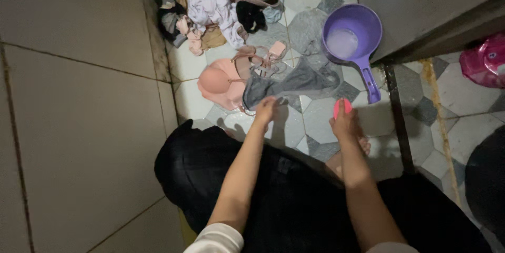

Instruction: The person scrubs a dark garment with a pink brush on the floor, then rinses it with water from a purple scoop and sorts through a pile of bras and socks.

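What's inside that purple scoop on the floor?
The purple scoop holds a shallow pool of cloudy, pale liquid, with its inner wall bare above that. The cloudiness hides whatever may lie on the bottom. A grey garment lies beside it on the tiled floor.

Only one package in sight: a glossy pink pouch (484, 62), lying on the tiled floor (465, 126) at its far right edge, beyond the dark threshold strip (397, 121) and just beside the foot of the grey door (421, 0). Rounded and somewhat crumpled, bright pink with paler, whitish patches of print on the upper face. Partly cut off by the right border; print too blurred to make out.
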